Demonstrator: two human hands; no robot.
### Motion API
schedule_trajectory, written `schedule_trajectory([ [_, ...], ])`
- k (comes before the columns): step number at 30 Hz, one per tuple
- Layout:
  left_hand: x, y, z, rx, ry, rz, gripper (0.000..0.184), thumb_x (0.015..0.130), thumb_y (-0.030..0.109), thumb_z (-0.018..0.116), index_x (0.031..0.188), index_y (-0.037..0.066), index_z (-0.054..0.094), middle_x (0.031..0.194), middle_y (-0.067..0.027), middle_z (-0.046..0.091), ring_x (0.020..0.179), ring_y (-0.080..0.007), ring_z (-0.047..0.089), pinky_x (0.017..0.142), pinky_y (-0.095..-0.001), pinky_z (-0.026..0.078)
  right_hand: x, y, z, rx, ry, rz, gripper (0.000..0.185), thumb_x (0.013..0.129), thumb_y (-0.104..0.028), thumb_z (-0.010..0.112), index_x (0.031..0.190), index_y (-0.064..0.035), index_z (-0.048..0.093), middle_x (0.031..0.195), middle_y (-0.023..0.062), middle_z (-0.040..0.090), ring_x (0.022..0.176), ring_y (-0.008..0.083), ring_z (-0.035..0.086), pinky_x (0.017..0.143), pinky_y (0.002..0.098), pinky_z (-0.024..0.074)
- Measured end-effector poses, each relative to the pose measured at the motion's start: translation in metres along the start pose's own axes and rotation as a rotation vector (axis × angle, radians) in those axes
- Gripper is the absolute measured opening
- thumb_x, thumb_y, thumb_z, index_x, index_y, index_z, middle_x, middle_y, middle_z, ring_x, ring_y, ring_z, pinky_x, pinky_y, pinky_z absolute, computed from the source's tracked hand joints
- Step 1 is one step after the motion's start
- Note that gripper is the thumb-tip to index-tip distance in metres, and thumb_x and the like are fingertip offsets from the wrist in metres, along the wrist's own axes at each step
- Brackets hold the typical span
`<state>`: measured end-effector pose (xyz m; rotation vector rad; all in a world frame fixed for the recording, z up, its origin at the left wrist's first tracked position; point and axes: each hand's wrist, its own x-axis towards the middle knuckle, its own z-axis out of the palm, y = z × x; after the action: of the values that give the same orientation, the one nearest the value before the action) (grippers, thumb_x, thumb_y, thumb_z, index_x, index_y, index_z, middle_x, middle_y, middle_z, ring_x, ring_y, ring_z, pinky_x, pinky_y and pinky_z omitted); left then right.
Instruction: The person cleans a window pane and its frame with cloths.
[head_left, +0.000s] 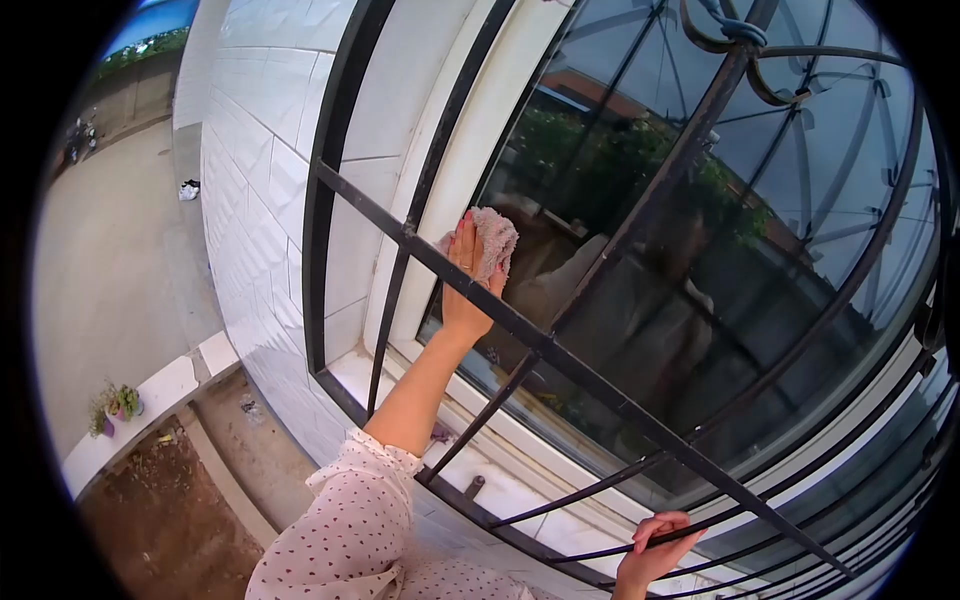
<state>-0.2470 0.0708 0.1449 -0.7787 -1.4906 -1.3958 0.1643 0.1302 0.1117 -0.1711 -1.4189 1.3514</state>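
My left hand (pixel 470 285) reaches between the black bars and presses a fluffy pink cloth (pixel 494 240) against the window's left edge, where the white frame (pixel 449 200) meets the dark glass (pixel 600 330). Its fingers point upward over the cloth, and a bar crosses in front of the hand. Lower right, my right hand (pixel 660 545) has its fingers curled round a thin black bar of the window grille (pixel 620 405).
White textured tiles (pixel 260 180) cover the wall left of the window. A ledge (pixel 165 390) with potted plants (pixel 120 402) borders a soil bed (pixel 160 500) at the lower left. Curled metalwork (pixel 745 40) juts out at the top right.
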Motion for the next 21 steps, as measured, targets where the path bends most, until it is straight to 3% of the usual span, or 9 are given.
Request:
schedule_trajectory([
  [1,-0.022,-0.002,-0.008,-0.096,-0.047,-0.044,0.057,0.090,0.023,0.042,0.137,-0.004,0.025,0.144,-0.0257,0.019,0.129,-0.0438,0.024,0.108,-0.0468,0.019,0.003,-0.002,0.004,0.041,-0.019,-0.010,0.053,0.097,-0.045,0.026,0.088,-0.0007,0.053,0.054,0.0076,0.054,0.044,0.0130,0.050,0.045,0.0190,0.0393],
  [2,-0.043,-0.009,-0.011,0.022,-0.127,-0.066,0.057,0.091,0.024,0.040,0.138,-0.004,0.024,0.144,-0.0273,0.017,0.130,-0.0449,0.022,0.109,-0.0466,0.018,0.005,-0.004,0.025,-0.186,0.241,0.005,0.062,0.095,-0.054,0.013,0.073,-0.0062,0.045,0.039,0.0019,0.036,0.032,0.0094,0.029,0.036,0.0183,0.0216],
  [8,-0.110,-0.019,-0.034,0.091,-0.325,-0.198,0.061,0.092,0.023,0.039,0.140,-0.004,0.013,0.144,-0.0289,0.012,0.132,-0.0454,0.016,0.110,-0.0461,0.015,0.003,-0.005,0.022,-0.150,0.194,-0.006,0.059,0.096,-0.049,0.015,0.076,-0.0052,0.048,0.042,0.0036,0.041,0.035,0.0089,0.031,0.041,0.0180,0.0238],
  [11,-0.141,-0.011,-0.049,0.141,-0.416,-0.300,0.055,0.091,0.022,0.040,0.135,-0.009,0.026,0.144,-0.0278,0.015,0.132,-0.0469,0.015,0.110,-0.0455,0.016,0.004,-0.005,0.022,-0.152,0.199,-0.008,0.059,0.096,-0.049,0.016,0.075,-0.0053,0.048,0.042,0.0036,0.041,0.035,0.0088,0.032,0.041,0.0182,0.0241],
  [13,-0.169,-0.021,-0.056,0.396,-0.603,-0.214,0.044,0.090,0.020,0.041,0.123,-0.010,0.045,0.143,-0.0264,0.020,0.131,-0.0481,0.015,0.110,-0.0451,0.016,0.002,-0.007,0.021,-0.152,0.196,-0.019,0.059,0.096,-0.049,0.016,0.074,-0.0053,0.048,0.043,0.0035,0.041,0.035,0.0087,0.032,0.040,0.0181,0.0245],
  [17,-0.168,-0.021,-0.053,0.565,-0.859,-0.167,0.033,0.090,0.016,0.042,0.111,-0.002,0.059,0.141,-0.0259,0.025,0.133,-0.0456,0.015,0.110,-0.0458,0.016,0.003,-0.007,0.022,-0.132,0.247,0.010,0.061,0.096,-0.050,0.018,0.067,-0.0052,0.048,0.046,0.0044,0.041,0.036,0.0106,0.036,0.040,0.0207,0.0316],
  [19,-0.155,-0.004,-0.058,0.114,-0.630,0.002,0.034,0.086,0.012,0.045,0.118,0.009,0.058,0.142,-0.0216,0.028,0.133,-0.0405,0.019,0.110,-0.0458,0.017,0.002,0.001,0.014,-0.091,0.230,0.012,0.061,0.096,-0.050,0.019,0.067,-0.0047,0.048,0.047,0.0048,0.042,0.035,0.0111,0.036,0.040,0.0209,0.0324],
  [20,-0.137,0.002,-0.048,0.200,-0.698,0.186,0.037,0.084,0.012,0.047,0.121,0.013,0.055,0.143,-0.0174,0.029,0.133,-0.0368,0.023,0.110,-0.0457,0.018,0.002,0.002,0.015,-0.097,0.251,0.035,0.065,0.095,-0.053,0.014,0.066,-0.0050,0.047,0.048,0.0050,0.043,0.034,0.0115,0.035,0.039,0.0207,0.0312],
  [21,-0.121,0.009,-0.035,0.291,-0.759,0.364,0.042,0.083,0.012,0.049,0.124,0.017,0.053,0.143,-0.0132,0.030,0.133,-0.0330,0.026,0.109,-0.0456,0.019,-0.001,-0.001,0.011,0.029,0.157,0.024,0.048,0.095,-0.040,0.035,0.072,-0.0019,0.053,0.056,0.0070,0.049,0.040,0.0141,0.044,0.042,0.0226,0.0365],
])
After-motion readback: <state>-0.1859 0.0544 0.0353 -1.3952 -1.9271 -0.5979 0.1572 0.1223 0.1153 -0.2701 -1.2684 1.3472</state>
